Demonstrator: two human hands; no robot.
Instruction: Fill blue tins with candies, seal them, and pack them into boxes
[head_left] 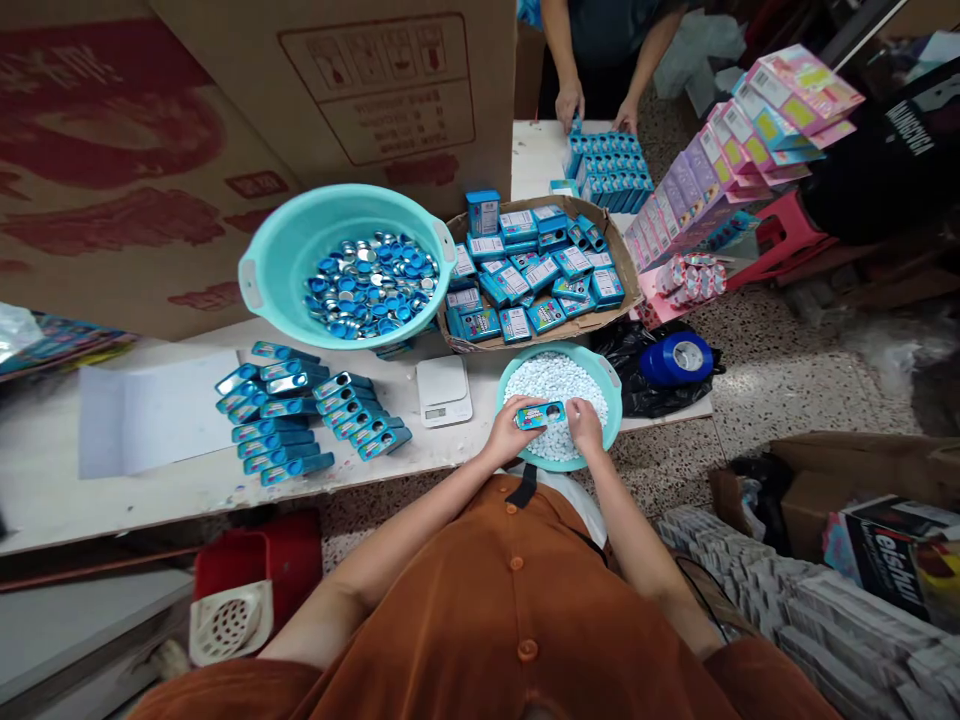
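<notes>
My left hand (508, 430) is closed around a small blue box (531, 416) with a dark round hole in its top end. It holds the box over a turquoise basin (613, 400) filled with small white pellets (559, 378). Just right of the box, over the pellets, my right hand (585, 425) has its fingers curled together; whatever they hold is hidden. To the left, several similar blue boxes (277, 440) stand in rows, with round openings showing on some. A small white scale (444, 392) sits between those rows and the basin.
A large turquoise basin (262, 250) holds blue and silver caps (375, 285). Beside it, a cardboard tray (626, 265) carries many blue boxes. Another person's hands (571, 103) touch stacked blue boxes (611, 170). Blue tape (675, 358) lies on a black bag; pink cartons (690, 180) lean at right.
</notes>
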